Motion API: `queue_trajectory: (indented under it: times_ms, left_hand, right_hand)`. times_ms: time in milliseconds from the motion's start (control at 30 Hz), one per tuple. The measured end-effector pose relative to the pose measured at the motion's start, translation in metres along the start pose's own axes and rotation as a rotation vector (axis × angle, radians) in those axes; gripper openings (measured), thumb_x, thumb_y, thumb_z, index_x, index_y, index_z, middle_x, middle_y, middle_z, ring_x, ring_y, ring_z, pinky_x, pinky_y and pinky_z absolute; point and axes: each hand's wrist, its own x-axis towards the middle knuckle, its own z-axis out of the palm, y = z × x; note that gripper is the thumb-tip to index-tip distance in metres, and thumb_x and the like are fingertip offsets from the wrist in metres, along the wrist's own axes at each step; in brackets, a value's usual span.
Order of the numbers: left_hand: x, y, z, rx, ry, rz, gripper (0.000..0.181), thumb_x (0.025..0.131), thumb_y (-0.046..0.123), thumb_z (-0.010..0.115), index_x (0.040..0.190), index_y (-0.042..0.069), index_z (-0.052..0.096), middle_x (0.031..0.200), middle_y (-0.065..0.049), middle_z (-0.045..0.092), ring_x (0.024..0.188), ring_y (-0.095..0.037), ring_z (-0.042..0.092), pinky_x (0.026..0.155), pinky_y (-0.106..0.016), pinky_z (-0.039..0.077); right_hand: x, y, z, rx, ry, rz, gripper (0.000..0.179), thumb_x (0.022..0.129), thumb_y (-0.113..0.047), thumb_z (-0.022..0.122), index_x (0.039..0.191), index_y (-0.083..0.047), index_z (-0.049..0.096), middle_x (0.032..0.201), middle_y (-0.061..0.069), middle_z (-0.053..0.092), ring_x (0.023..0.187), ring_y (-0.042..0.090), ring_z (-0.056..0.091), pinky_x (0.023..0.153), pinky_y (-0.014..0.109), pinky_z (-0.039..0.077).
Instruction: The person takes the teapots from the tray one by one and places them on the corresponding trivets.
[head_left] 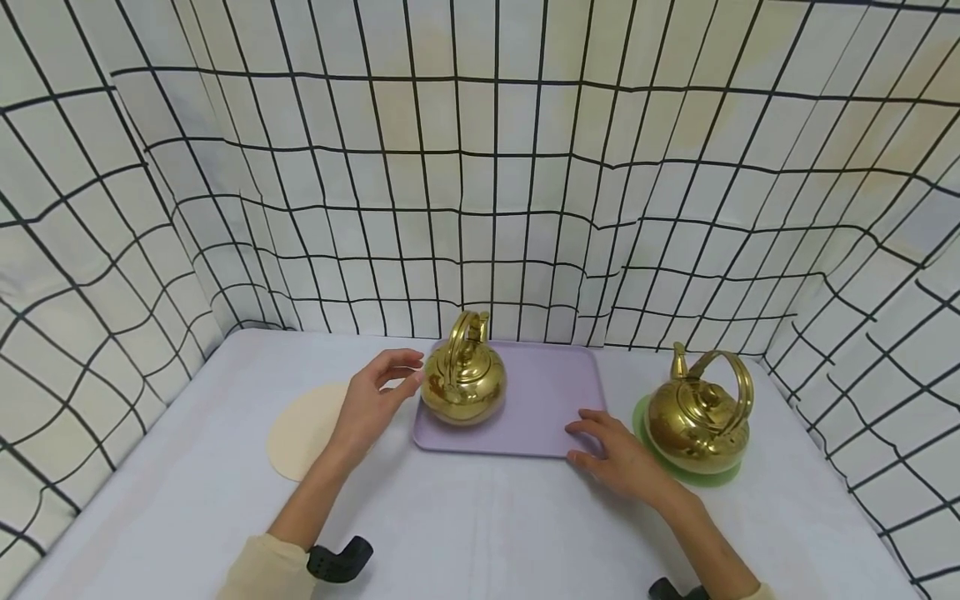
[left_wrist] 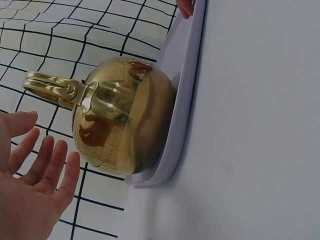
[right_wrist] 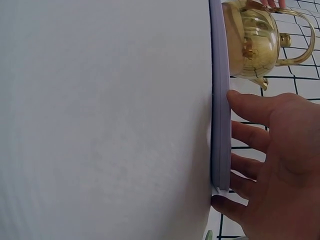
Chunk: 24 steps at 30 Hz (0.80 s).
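A shiny brass teapot (head_left: 463, 382) stands upright on the left part of a lilac tray (head_left: 551, 392), its handle raised. My left hand (head_left: 381, 400) is beside the teapot's left side, fingers loosely spread and apart from its body in the left wrist view. At the tray's right end is my right hand (head_left: 618, 458), its fingers over the rim. In the right wrist view the thumb (right_wrist: 245, 105) appears to touch the tray's front edge, and the fingers are relaxed. A second brass teapot (head_left: 697, 425) stands to the right of this hand on a green round mat (head_left: 701, 478).
A cream round mat (head_left: 296, 433) lies on the white tabletop (head_left: 480, 525) at the left, partly behind my left hand. White walls with a black grid (head_left: 525, 183) enclose the back and both sides. Black wrist devices (head_left: 341, 560) are on both wrists.
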Motion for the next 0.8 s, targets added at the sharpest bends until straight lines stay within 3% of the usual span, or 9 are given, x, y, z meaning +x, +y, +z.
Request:
queue_trajectory:
  times_ms: [300,600,800]
  left_hand:
    - [0.003,0.014,0.011,-0.125,-0.007,0.075,0.038,0.099,0.018,0.072,0.136,0.010,0.064,0.140,-0.014,0.065,0.119,-0.008,0.063,0.096,-0.017,0.053]
    - [0.006,0.018,0.019,-0.157,-0.003,0.105,0.042,0.098,0.016,0.073,0.137,0.006,0.062,0.135,-0.013,0.068,0.120,-0.013,0.065,0.096,-0.018,0.054]
    - [0.005,0.020,0.024,-0.149,-0.006,0.100,0.040,0.099,0.019,0.073,0.136,0.010,0.063,0.134,-0.012,0.068,0.123,-0.019,0.064,0.096,-0.019,0.053]
  right_hand:
    - [-0.001,-0.001,-0.001,-0.001,0.007,-0.004,0.036,0.097,-0.025,0.074,0.130,-0.011,0.069,0.151,0.023,0.055,0.142,0.049,0.049,0.115,0.066,0.040]
    - [-0.001,0.001,-0.001,-0.010,0.013,-0.015,0.036,0.096,-0.024,0.074,0.129,-0.011,0.069,0.150,0.023,0.055,0.141,0.050,0.050,0.114,0.066,0.041]
    - [-0.002,0.001,-0.001,-0.012,0.005,-0.005,0.037,0.097,-0.026,0.074,0.130,-0.012,0.068,0.151,0.023,0.054,0.142,0.050,0.049,0.114,0.066,0.041]
